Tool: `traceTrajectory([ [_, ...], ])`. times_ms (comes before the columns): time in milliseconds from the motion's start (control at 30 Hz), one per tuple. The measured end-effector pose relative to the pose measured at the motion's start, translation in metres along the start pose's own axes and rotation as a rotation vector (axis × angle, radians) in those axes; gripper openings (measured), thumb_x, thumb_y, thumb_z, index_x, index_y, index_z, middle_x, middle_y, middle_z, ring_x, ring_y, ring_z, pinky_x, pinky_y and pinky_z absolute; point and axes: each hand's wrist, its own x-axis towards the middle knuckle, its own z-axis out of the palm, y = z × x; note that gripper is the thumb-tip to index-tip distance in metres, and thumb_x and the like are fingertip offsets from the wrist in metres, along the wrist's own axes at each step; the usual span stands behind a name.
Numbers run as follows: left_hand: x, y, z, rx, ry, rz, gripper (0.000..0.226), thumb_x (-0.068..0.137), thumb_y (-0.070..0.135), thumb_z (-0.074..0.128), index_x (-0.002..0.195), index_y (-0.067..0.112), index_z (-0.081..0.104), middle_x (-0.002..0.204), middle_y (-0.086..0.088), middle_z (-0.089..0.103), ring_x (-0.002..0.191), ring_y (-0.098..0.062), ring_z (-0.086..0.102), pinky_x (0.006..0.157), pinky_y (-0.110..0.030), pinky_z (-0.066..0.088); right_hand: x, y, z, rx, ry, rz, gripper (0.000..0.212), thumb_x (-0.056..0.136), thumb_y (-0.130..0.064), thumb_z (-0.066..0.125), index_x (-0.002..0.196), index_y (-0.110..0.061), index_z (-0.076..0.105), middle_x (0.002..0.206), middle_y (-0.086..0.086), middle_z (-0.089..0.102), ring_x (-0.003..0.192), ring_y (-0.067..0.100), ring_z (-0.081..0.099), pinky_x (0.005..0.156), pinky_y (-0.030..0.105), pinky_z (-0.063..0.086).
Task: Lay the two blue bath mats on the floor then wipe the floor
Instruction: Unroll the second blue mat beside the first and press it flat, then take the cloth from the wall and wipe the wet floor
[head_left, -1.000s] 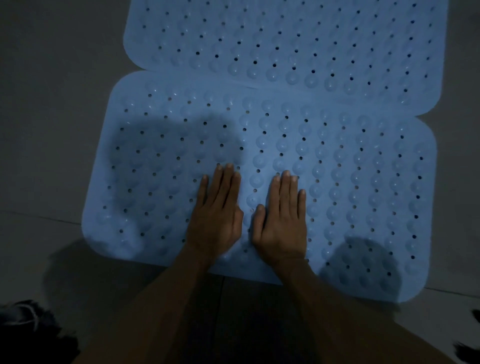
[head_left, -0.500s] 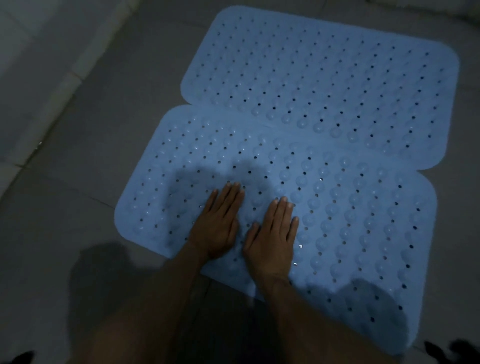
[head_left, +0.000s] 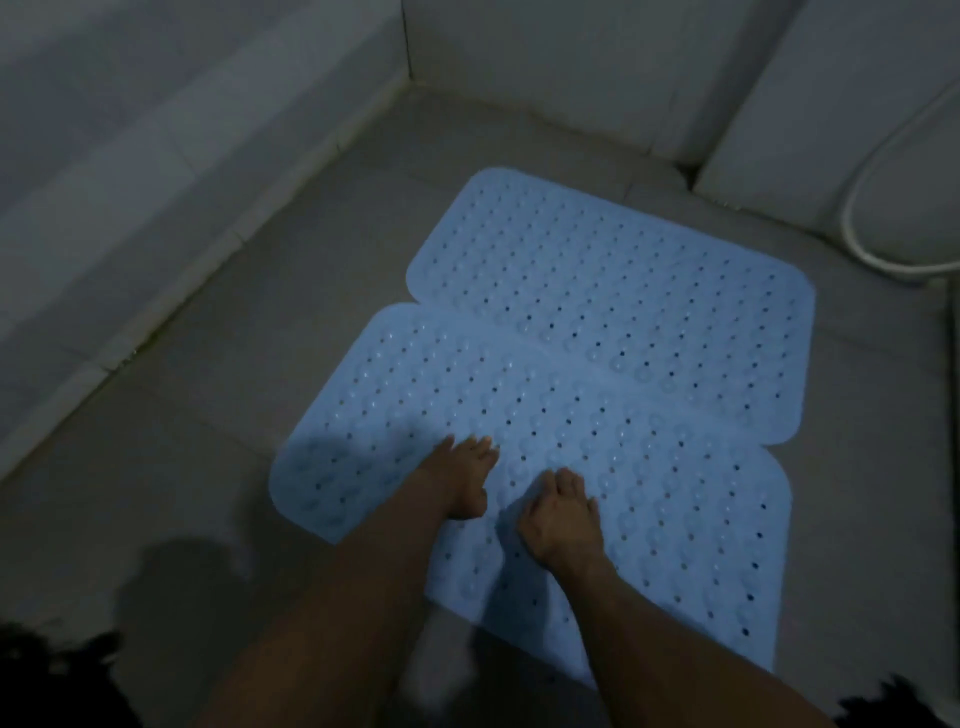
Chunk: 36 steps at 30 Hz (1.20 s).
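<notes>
Two blue bath mats with bumps and small holes lie flat on the grey tiled floor (head_left: 218, 426). The far mat (head_left: 649, 291) reaches toward the back wall. The near mat (head_left: 675, 493) overlaps its front edge. My left hand (head_left: 462, 480) rests on the near mat with fingers fairly straight, fingertips touching the surface. My right hand (head_left: 561, 519) sits just to its right over the same mat, fingers loosely bent and holding nothing.
White tiled walls (head_left: 156, 156) close the floor on the left and at the back. A white toilet (head_left: 893, 171) stands at the right, close to the far mat's corner. Dark shapes lie at the bottom corners of the view.
The view has lifted and pulled back, so both mats and the walls now show. My hands have gone from flat palms pressed on the near mat to a looser, partly raised pose.
</notes>
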Motion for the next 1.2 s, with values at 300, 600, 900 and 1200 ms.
traceTrajectory([
  [300, -0.092, 0.002, -0.145, 0.037, 0.013, 0.018, 0.067, 0.101, 0.026, 0.038, 0.155, 0.008, 0.004, 0.162, -0.016, 0.007, 0.149, -0.03, 0.013, 0.121, -0.046, 0.01, -0.075, -0.046, -0.154, 0.035, 0.044, 0.052, 0.047, 0.104, -0.025, 0.033, 0.145, -0.003, 0.041, 0.153, 0.018, 0.037, 0.143, 0.031, 0.032, 0.117, 0.038, 0.025],
  [600, -0.204, 0.029, -0.318, 0.023, 0.063, 0.063, 0.066, 0.099, 0.023, 0.039, 0.155, 0.006, 0.008, 0.161, -0.017, 0.014, 0.146, -0.03, 0.02, 0.12, -0.045, 0.015, -0.186, -0.105, -0.317, 0.173, 0.112, 0.119, 0.052, 0.104, -0.03, 0.036, 0.147, -0.001, 0.039, 0.156, 0.019, 0.035, 0.146, 0.029, 0.028, 0.121, 0.032, 0.015],
  [900, -0.276, 0.076, -0.482, 0.043, 0.179, -0.02, 0.066, 0.097, 0.025, 0.042, 0.153, 0.005, 0.012, 0.156, -0.017, 0.025, 0.139, -0.033, 0.031, 0.115, -0.045, 0.024, -0.264, -0.135, -0.498, 0.18, 0.162, 0.046, 0.051, 0.102, -0.031, 0.04, 0.146, -0.005, 0.043, 0.151, 0.016, 0.042, 0.142, 0.03, 0.036, 0.117, 0.035, 0.027],
  [1200, -0.363, 0.176, -0.573, -0.18, 0.296, -0.203, 0.067, 0.096, 0.02, 0.043, 0.154, 0.004, 0.011, 0.158, -0.02, 0.02, 0.143, -0.036, 0.026, 0.118, -0.048, 0.02, -0.335, -0.116, -0.651, 0.011, 0.207, -0.181, 0.047, 0.1, -0.031, 0.04, 0.137, -0.005, 0.052, 0.139, 0.022, 0.054, 0.125, 0.038, 0.051, 0.101, 0.039, 0.044],
])
